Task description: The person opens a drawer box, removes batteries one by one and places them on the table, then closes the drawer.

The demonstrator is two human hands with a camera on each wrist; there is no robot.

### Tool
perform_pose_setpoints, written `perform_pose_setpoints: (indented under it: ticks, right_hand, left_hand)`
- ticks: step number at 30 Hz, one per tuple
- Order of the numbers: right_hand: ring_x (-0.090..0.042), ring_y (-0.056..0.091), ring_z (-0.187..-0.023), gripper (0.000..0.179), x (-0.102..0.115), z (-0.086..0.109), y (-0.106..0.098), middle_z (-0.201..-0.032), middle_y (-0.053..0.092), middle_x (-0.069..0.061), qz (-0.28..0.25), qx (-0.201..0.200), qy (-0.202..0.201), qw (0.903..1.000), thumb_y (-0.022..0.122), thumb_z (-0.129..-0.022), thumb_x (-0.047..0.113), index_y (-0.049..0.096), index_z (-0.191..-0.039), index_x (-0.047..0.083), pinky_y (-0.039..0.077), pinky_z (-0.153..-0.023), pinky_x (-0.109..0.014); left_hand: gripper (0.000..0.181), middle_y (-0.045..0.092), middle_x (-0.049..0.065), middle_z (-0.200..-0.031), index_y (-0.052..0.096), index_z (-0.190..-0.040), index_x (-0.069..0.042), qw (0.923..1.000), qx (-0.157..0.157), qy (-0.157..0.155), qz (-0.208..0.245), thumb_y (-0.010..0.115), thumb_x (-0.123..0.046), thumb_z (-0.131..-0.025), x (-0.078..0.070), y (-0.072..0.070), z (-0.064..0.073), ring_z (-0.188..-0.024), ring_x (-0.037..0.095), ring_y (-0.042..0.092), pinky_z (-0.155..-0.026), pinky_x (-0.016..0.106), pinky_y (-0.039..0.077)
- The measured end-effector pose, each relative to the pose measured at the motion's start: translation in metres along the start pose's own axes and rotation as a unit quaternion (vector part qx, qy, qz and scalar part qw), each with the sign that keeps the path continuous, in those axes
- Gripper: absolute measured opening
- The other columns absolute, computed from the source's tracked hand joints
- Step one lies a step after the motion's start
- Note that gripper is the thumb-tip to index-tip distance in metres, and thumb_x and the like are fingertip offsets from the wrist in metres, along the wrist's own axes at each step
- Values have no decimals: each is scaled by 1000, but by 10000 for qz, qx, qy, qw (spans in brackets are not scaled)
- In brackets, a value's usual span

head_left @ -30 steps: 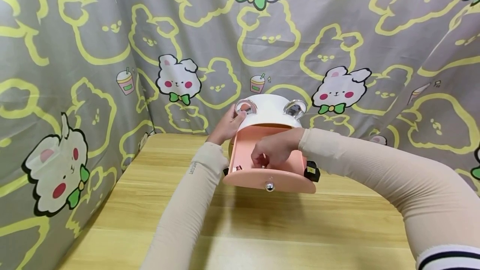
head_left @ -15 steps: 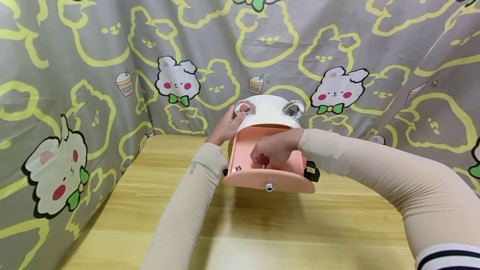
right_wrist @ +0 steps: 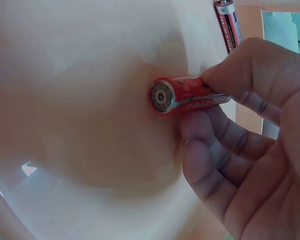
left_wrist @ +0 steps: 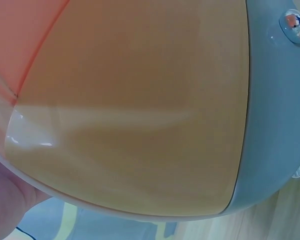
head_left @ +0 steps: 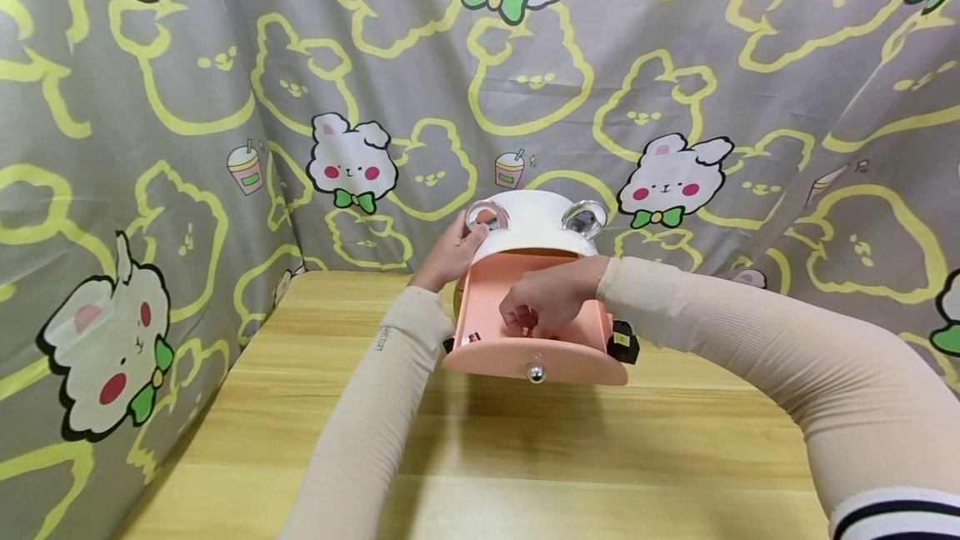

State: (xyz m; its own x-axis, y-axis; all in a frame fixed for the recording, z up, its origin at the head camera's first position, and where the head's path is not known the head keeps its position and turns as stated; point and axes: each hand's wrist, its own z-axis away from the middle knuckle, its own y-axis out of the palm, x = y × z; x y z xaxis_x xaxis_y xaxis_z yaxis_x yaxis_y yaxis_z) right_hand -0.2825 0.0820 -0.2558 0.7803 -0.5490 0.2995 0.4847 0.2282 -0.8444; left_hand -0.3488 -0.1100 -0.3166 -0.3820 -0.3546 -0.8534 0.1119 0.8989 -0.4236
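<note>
Farthest left, your left hand (head_left: 447, 253) lies along the side of the white-topped box (head_left: 532, 222), thumb across the front beside a silver ring (head_left: 495, 203); its fingers run out of sight behind, so I can't tell how tightly they are curled. If that hold is loose, the box could slide or tip on the wooden table (head_left: 300, 407) should your other arm lean on the pulled-out drawer (head_left: 570, 362), since its front overhangs the body. Next, the loose battery (head_left: 471, 338) lies in the drawer's front left corner; a jolt, or a brush from your knuckles, would likely set it rolling out of easy reach. Further right, your right hand (head_left: 551, 298) reaches inside the drawer, thumb and fingertips closed in a pinch on the red battery (right_wrist: 192, 95) just behind the front panel. They grip toward one end, so the smooth casing could swivel or slip if the free end bumps a wall. Finally, the black block (head_left: 622, 343) sits just outside the drawer's right side; I can't tell whether it's fixed to your wrist, but if so, a sideways move could knock the drawer.
</note>
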Motion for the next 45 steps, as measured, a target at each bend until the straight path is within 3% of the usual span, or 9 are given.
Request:
perform_pose_setpoints:
  ticks: [28,35,45]
  right_hand:
    - [-11,56,-76,23,-3,0,-4,-81,59,7,51,-166,150,9997,70,-84,3,60,-90,23,50,-68,-26]
    - [-11,53,-73,18,-1,0,-8,-79,58,7,246,-257,17,9994,70,-83,4,62,-91,19,48,-66,-26]
    - [-10,54,-72,13,-1,6,-12,-77,58,8,442,-431,-134,9980,69,-84,5,66,-91,15,48,-66,-25]
  left_hand:
    - [36,57,13,-124,45,-131,-10,10000,28,-8,-65,44,-33,-104,-2,-1,3,-110,25,53,-99,40,40]
    - [35,57,14,-123,44,-130,-8,9999,-8,105,-103,44,-32,-104,1,-1,1,-109,25,52,-100,40,39]
    - [41,58,14,-121,43,-134,-6,10000,16,-32,-61,43,-34,-104,0,0,0,-108,26,54,-98,42,40]
